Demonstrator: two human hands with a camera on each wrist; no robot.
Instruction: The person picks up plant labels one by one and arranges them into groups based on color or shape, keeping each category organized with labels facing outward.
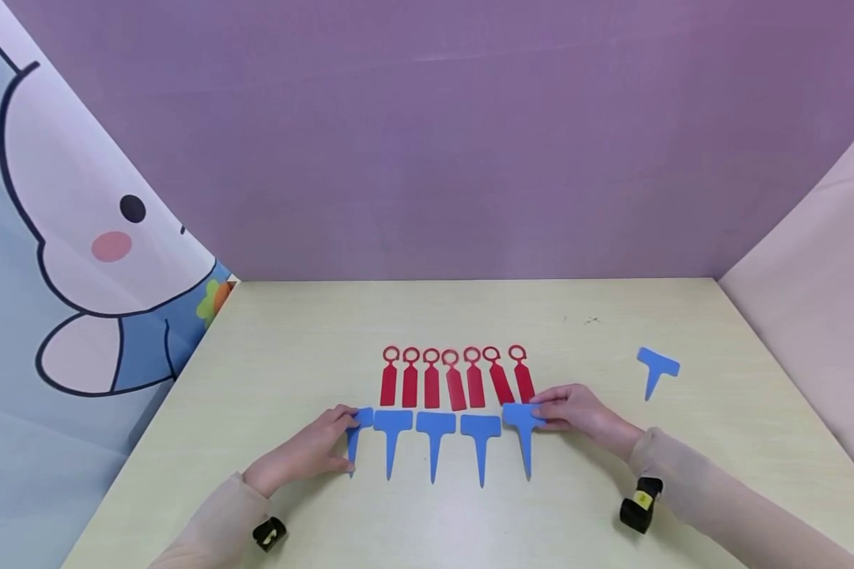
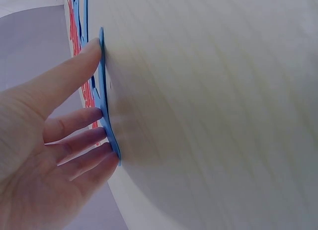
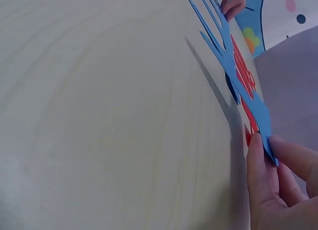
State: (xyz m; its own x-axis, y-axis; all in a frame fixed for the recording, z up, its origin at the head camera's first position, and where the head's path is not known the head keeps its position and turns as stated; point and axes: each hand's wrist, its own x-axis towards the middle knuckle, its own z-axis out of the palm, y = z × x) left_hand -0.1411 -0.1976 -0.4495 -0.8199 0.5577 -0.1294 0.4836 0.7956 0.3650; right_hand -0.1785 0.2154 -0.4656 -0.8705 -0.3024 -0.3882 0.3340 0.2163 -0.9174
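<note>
In the head view, several blue T-shaped plant labels [image 1: 436, 424] lie in a row with their points toward me. At the row's right end, my right hand [image 1: 576, 411] pinches a blue plant label [image 1: 523, 419] by its wide head. The right wrist view shows this blue plant label [image 3: 256, 108] lifted off the table, its shadow beneath. My left hand [image 1: 313, 446] touches the leftmost blue plant label [image 2: 104, 101], fingertips at the wide head and thumb near the pointed end. That label lies on the table, partly covered by the hand in the head view.
Several red tags [image 1: 432, 387] with ring ends form a row behind the blue ones. One blue plant label [image 1: 659, 367] lies apart at the right. Purple cloth [image 1: 470, 158] rises behind the pale table [image 1: 313, 340], with a cartoon-printed cloth [image 1: 78, 237] on the left.
</note>
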